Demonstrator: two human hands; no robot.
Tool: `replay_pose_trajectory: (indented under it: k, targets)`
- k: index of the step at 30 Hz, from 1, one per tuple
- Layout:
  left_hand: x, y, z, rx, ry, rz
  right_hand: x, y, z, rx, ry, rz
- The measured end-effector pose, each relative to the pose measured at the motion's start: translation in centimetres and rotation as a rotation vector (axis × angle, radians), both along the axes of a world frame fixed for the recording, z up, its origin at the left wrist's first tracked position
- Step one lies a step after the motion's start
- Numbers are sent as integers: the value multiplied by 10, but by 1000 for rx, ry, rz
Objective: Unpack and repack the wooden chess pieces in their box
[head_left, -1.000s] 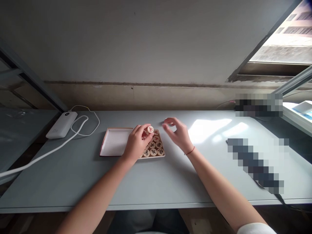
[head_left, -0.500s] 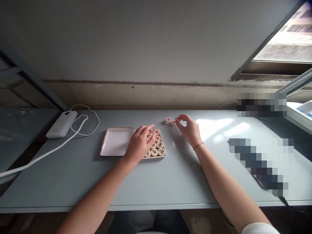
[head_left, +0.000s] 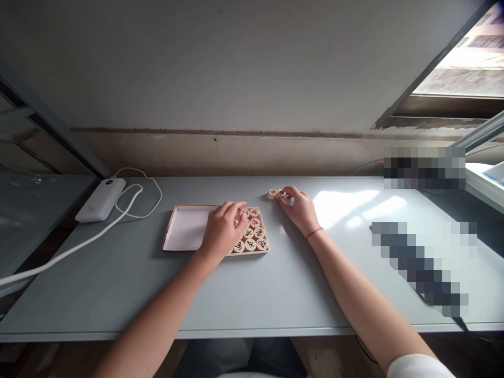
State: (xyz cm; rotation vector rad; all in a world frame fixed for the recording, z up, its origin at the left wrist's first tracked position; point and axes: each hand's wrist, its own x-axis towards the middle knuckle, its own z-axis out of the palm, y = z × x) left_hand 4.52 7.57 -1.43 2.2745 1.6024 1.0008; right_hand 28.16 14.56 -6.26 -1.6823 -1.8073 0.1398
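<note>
My left hand (head_left: pixel 223 226) hovers over an open box (head_left: pixel 255 252), its fingers apart and nothing visibly between them. Rows of round Chinese chess pieces (head_left: pixel 250 244) fill the part of the box that shows, with red characters towards the back and black ones towards the front. The hand hides the box's left side. Farther back and to the right, my right hand (head_left: pixel 300 210) pinches a chess piece (head_left: pixel 280 192) between thumb and fingertips, low over the table. Just left of it lies another piece (head_left: pixel 272 193) with a red character.
The box lid (head_left: pixel 189 228) lies inside up, left of the tray. A white power bank (head_left: pixel 100 200) with a white cable (head_left: pixel 79 247) occupies the table's left end. Blurred-out objects (head_left: pixel 417 268) are at the right. A wall (head_left: pixel 220 155) runs behind the table (head_left: pixel 252 304).
My right hand has moved slightly left and down with its piece, closer to the red-character piece. The left hand has drawn a little to the left, uncovering more pieces.
</note>
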Motion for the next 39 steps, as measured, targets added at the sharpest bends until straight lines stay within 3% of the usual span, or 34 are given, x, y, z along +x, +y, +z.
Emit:
replay_pose_trajectory:
  k: [3,5,9,13,17,21,24,28,31,35,37,39]
  targets:
    - [1,1,0,-35,149,115,-9,-7,8,144,18,1]
    - [2,2,0,-75,271,177,-21,-17,16,157,72,64]
    - [6,5,-4,-148,393,191,-51,-37,30,-102,209,238]
    - [13,7,-6,-190,365,173,-65,-46,34,-169,236,238]
    - [17,8,-5,-227,294,175,-64,-46,34,-182,236,217]
    - [13,8,2,-172,157,165,-62,-47,35,83,129,334]
    - [8,4,8,-121,-64,107,-66,-52,37,221,51,500]
    - [6,-1,10,-273,-416,-16,-71,-57,42,307,45,539]
    - [8,-2,8,-299,-644,-10,-61,-50,45,338,68,463]
    - [6,2,6,-225,-881,11,-23,-25,37,321,142,72]
    - [4,4,4,-236,-927,27,-3,-12,27,234,124,-75]
    - [3,5,2,-278,-937,62,12,-3,15,104,113,-128]
